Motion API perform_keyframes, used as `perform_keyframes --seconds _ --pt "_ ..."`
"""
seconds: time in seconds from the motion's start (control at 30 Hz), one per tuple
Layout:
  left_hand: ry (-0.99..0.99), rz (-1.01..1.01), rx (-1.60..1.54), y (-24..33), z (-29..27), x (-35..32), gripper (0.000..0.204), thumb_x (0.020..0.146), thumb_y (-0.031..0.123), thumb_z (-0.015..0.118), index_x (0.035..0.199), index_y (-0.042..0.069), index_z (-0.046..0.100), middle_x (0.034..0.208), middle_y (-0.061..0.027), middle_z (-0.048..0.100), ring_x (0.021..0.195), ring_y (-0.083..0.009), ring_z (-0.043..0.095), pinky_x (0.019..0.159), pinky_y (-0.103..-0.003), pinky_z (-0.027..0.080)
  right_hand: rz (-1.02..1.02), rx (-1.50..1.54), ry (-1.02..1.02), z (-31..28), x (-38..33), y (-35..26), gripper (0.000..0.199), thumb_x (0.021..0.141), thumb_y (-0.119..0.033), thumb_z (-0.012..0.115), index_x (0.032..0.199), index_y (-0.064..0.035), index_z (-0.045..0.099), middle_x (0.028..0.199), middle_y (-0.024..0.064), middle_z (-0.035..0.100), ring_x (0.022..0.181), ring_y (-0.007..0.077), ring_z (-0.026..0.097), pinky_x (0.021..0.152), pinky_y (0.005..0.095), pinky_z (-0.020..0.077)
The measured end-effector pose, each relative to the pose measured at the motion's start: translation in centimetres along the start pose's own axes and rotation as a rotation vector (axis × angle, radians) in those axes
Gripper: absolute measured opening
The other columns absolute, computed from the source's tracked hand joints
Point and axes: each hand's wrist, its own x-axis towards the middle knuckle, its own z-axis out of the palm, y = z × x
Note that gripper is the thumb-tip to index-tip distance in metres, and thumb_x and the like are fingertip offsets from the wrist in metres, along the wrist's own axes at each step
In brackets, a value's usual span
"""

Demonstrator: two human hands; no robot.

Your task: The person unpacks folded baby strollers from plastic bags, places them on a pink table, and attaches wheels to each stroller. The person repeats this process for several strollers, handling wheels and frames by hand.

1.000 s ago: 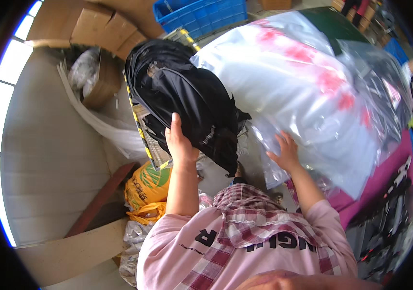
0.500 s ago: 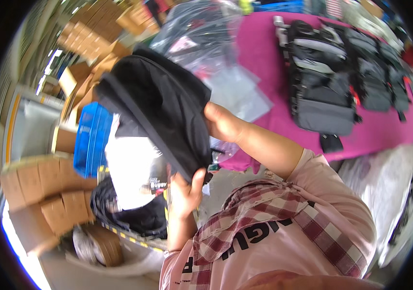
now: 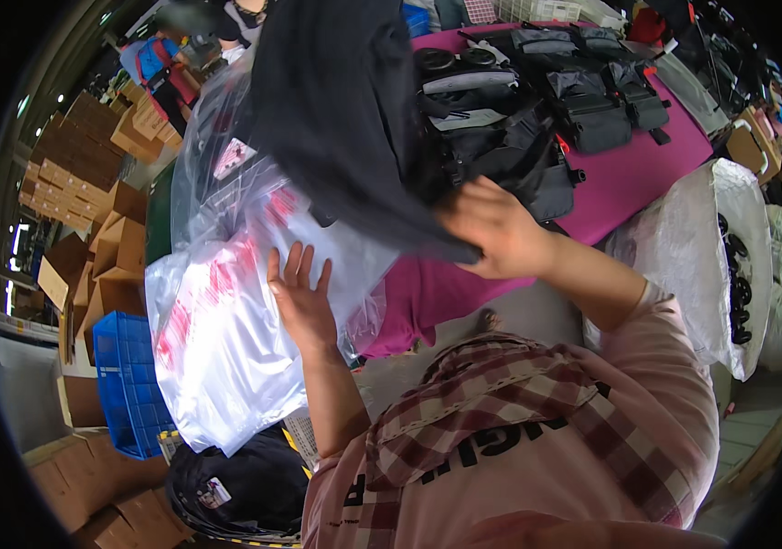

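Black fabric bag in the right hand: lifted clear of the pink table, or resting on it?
Lifted. The black fabric bag hangs from the right hand, above the clear plastic bags that the left hand touches.

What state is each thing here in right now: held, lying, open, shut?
Black bag: lifted, gripped at its lower edge by the right hand.
Left hand: open, fingers spread flat against the clear plastic bag.
Clear plastic bag: bulging, full.
Black pouches: lying in a row on the magenta table.
Blue crate: on the floor beside the plastic bag.
Cardboard boxes: stacked.
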Motion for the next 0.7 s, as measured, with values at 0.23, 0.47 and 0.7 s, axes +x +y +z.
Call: perform_keyframes --seconds 0.23,0.47,0.7 --pt "0.005 0.025 0.147 -4.8 9.1 5.4 0.070 0.092 0.016 0.060 0.150 0.012 0.019 0.147 -0.0136 0.034 0.134 -0.0266 0.036 0.111 -0.038 0.029 0.286 -0.421 0.139 -3.4 -9.6 7.9 0.024 0.068 -0.014 0.067 0.092 -0.0180 0.070 0.129 0.0077 0.056 0.128 0.0337 0.043 0.104 0.0527 0.0314" --pt "0.007 -0.228 0.528 -19.8 15.1 5.9 0.080 0.083 -0.002 0.053 0.149 -0.003 0.008 0.145 -0.0195 0.033 0.131 -0.0258 0.037 0.109 -0.031 0.028 0.566 0.001 0.119 -2.0 -20.6 20.2 0.023 0.063 -0.006 0.075 0.083 -0.0063 0.062 0.137 0.0174 0.048 0.135 0.0452 0.033 0.105 0.0525 0.0359" --pt "-0.246 -0.394 0.785 -26.4 19.4 11.1 0.083 0.083 0.005 0.049 0.152 0.005 0.005 0.150 -0.0179 0.028 0.135 -0.0265 0.033 0.109 -0.032 0.028 0.653 0.177 0.009 -1.2 -24.1 29.6 0.020 0.064 0.002 0.070 0.077 -0.0070 0.058 0.130 0.0123 0.054 0.136 0.0405 0.033 0.105 0.0476 0.0393"
